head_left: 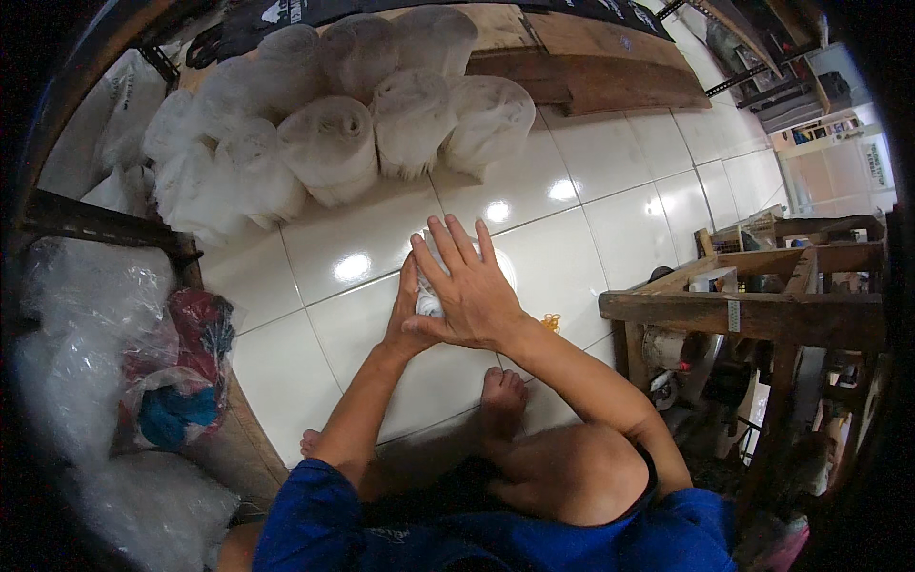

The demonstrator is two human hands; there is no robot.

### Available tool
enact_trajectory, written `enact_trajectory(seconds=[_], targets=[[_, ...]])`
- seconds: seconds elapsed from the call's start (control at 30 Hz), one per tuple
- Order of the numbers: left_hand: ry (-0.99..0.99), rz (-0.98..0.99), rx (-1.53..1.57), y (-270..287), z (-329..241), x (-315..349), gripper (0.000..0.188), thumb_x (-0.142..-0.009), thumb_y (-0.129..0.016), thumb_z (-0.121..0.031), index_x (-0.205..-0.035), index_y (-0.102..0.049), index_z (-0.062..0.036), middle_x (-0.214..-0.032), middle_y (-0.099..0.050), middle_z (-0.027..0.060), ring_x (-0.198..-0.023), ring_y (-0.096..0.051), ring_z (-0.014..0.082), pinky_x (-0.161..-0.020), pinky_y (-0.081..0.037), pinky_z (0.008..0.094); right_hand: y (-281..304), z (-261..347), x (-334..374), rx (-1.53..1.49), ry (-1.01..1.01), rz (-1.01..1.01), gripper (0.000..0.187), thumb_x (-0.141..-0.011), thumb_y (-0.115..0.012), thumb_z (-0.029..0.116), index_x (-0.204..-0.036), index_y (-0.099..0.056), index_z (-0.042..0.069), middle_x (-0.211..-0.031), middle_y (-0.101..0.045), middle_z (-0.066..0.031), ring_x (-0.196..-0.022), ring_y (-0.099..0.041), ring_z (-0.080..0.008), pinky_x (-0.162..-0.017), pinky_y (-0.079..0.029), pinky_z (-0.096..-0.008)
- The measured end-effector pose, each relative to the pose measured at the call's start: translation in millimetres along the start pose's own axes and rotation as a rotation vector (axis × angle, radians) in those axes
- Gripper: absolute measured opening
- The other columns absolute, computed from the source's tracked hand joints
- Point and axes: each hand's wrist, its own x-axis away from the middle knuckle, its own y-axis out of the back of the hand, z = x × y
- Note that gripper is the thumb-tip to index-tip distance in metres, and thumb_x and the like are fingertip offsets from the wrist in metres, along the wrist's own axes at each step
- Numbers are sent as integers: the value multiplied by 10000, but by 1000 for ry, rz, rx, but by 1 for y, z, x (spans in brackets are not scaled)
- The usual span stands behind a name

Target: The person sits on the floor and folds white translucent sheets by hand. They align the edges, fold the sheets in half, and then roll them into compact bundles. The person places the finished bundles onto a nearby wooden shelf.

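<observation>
Between my hands on the tiled floor is a small white roll [431,301], which looks like thin plastic sheet or netting; much of it is hidden. My right hand [469,294] lies over its top, palm down, with the fingers spread and stretched forward. My left hand [404,319] is held against the roll's left side, its fingers together and partly covered by the right hand. A few yellow rubber bands [551,323] lie on the floor to the right of my right wrist.
Several bigger translucent white rolls [329,148] stand at the far left. Brown boards [610,71] lie behind them. Bags of clear plastic [91,343] and red and blue material [181,410] line the left side. A wooden bench frame [743,310] stands at right.
</observation>
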Motion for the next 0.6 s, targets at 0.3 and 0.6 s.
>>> enact_trajectory(seconds=[0.3,0.6], targets=[[187,44,176,2,-24,-9,1123,-628,-907,-288,-1486,-242,-2,-1488,-333,235,-1351,-395,407,-1144,-319,491,-10,-11,-3,12,-85,-96,1018,-793,-537,758,-1480,-363,27,-1440,-395,-331,-1385,-298,-521,-1095,-173,-705],[268,53,213,-3,-14,11,1171,-566,-938,-311,-1471,-256,-17,-1441,-377,207,-1330,-415,384,-1133,-343,468,-2,0,-11,-18,-30,-12,985,-837,-478,760,-1514,-324,61,-1511,-296,-333,-1399,-273,-527,-1098,-145,-710]])
